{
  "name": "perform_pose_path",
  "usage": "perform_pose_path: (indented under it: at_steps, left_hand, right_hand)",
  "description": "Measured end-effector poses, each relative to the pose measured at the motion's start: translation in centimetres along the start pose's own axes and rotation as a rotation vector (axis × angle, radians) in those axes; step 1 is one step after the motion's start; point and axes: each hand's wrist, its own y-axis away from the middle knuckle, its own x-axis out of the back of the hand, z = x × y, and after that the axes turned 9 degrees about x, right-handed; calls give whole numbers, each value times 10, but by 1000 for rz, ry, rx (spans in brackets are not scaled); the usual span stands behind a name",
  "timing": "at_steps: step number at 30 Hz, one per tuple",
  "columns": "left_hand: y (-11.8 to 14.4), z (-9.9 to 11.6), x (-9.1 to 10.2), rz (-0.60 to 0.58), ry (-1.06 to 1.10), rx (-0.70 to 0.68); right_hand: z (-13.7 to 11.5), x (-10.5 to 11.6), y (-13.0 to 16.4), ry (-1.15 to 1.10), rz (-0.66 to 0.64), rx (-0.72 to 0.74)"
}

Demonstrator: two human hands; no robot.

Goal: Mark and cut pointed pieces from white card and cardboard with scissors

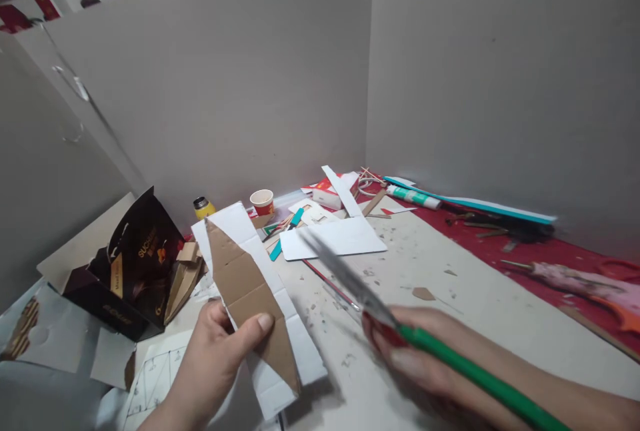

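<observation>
My left hand pinched a long cardboard piece, thumb on its brown face, white backing showing along its edges, and held it raised above the table. My right hand was closed round the scissors, their blades blurred and pointing up-left toward the cardboard without touching it, a green-handled tool lying across the same hand. A dark printed box stood just left of the cardboard; a paper cup and a glue tube sat near the far wall
</observation>
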Motion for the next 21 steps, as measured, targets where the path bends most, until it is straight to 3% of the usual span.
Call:
perform_pose_path:
  at_steps: [4, 5, 10, 15, 21]
  left_hand:
    - [8, -1, -10, -130, -18, 119]
    - [9, -2, -13, -162, -20, 143]
    - [9, -9, -16, -321, -73, 203]
    - [8, -15, -14, -333, -120, 214]
    - [8, -15, -16, -337, -139, 209]
  right_hand:
    - [3, 3, -36, -215, -2, 42]
    - [3, 1, -45, -255, 52, 87]
    - [-3, -24, -74, -394, 144, 137]
    - [-10, -43, -79, -645, 35, 151]
    - [-3, -48, -77, -615, 83, 185]
